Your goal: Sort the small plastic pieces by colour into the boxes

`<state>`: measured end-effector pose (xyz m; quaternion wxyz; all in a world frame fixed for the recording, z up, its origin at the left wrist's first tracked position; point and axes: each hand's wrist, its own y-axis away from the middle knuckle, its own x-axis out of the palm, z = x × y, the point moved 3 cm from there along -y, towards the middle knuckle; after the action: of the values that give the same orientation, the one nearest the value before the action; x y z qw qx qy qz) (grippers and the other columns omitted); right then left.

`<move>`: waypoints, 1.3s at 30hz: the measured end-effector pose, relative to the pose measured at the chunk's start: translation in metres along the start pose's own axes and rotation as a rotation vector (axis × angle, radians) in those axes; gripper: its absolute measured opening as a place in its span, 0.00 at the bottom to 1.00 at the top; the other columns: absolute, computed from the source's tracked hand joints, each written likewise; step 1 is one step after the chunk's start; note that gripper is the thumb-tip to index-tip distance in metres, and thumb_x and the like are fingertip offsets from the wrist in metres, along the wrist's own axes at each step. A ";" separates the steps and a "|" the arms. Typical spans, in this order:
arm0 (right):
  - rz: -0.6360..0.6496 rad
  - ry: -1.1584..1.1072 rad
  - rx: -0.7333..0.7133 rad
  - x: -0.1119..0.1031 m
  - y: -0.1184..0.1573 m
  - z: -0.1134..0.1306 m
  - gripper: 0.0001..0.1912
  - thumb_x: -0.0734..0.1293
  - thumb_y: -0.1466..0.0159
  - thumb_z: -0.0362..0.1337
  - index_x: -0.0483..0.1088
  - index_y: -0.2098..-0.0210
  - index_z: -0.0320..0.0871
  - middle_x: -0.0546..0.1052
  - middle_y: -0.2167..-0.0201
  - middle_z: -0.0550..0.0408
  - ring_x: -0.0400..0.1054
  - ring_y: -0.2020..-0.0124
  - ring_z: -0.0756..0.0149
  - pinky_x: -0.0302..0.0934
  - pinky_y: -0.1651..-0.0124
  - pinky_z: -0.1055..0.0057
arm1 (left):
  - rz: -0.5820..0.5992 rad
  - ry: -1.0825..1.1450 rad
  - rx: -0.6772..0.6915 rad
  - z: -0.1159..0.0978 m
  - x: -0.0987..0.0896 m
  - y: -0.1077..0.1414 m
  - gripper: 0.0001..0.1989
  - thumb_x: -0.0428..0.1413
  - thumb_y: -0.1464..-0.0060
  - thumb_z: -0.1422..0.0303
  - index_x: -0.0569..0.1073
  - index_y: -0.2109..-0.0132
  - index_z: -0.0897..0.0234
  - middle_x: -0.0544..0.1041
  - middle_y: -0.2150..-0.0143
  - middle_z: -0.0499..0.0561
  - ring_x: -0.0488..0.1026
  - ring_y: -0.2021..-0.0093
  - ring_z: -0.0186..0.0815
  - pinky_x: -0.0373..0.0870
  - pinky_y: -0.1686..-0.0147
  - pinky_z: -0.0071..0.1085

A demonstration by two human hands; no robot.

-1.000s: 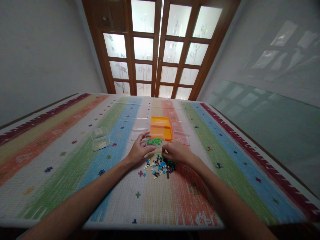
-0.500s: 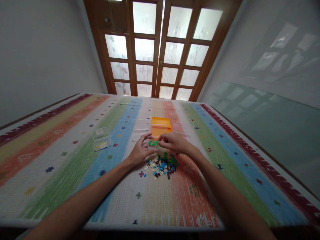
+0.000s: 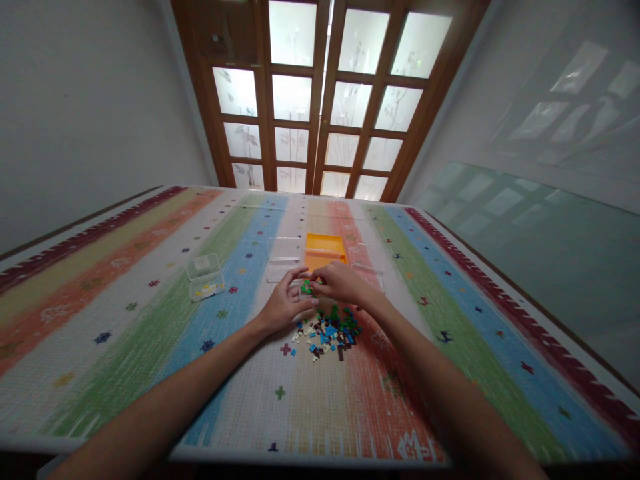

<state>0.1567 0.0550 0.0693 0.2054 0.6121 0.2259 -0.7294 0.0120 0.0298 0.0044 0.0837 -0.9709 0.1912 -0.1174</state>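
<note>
My left hand [image 3: 286, 303] is curved around a small clear plastic box [image 3: 301, 297], fingers on its far side and thumb on its near side. Inside lie small green toy bricks [image 3: 306, 287]. From the right, my right hand [image 3: 337, 281] reaches over this box with its fingertips pinched together at the green bricks; whether a brick is between them is hidden. Just in front of both hands is a loose pile of tiny blue, brown, cream and green toy bricks [image 3: 329, 333] on the striped tablecloth [image 3: 240, 393].
Behind my hands stands an orange tray [image 3: 326, 243], with a clear plastic case [image 3: 280, 252] to its left. Further left sits an open clear box [image 3: 206, 288] with yellow and white pieces. Beyond the table are wooden doors [image 3: 316, 100] with frosted panes.
My right hand has shifted slightly left, its fingertips now further over the clear box and covering more of the green bricks. The left hand keeps its place around the box.
</note>
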 end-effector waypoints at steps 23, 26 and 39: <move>0.024 0.031 0.018 -0.001 0.001 0.002 0.12 0.65 0.35 0.35 0.81 0.59 0.41 0.82 0.67 0.46 0.72 0.69 0.65 0.51 0.68 0.73 | -0.001 0.000 -0.034 0.000 -0.001 0.002 0.36 0.69 0.56 0.72 0.64 0.41 0.59 0.71 0.44 0.58 0.78 0.53 0.41 0.75 0.48 0.45; 0.014 0.065 0.021 -0.001 0.002 0.006 0.12 0.65 0.34 0.35 0.82 0.61 0.42 0.82 0.67 0.46 0.73 0.69 0.64 0.51 0.69 0.72 | -0.004 -0.010 -0.035 -0.001 -0.001 0.002 0.36 0.69 0.56 0.72 0.64 0.41 0.59 0.70 0.44 0.58 0.78 0.53 0.41 0.74 0.48 0.45; 0.001 0.032 -0.021 -0.003 0.007 0.006 0.14 0.64 0.35 0.35 0.81 0.55 0.46 0.83 0.66 0.47 0.71 0.71 0.66 0.52 0.68 0.71 | -0.021 -0.003 -0.036 0.000 -0.001 0.001 0.36 0.69 0.58 0.72 0.65 0.42 0.58 0.69 0.42 0.57 0.76 0.49 0.43 0.73 0.46 0.45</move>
<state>0.1566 0.0461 0.0723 0.2086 0.6215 0.2366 -0.7171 0.0107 0.0296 0.0039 0.0654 -0.9743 0.1832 -0.1136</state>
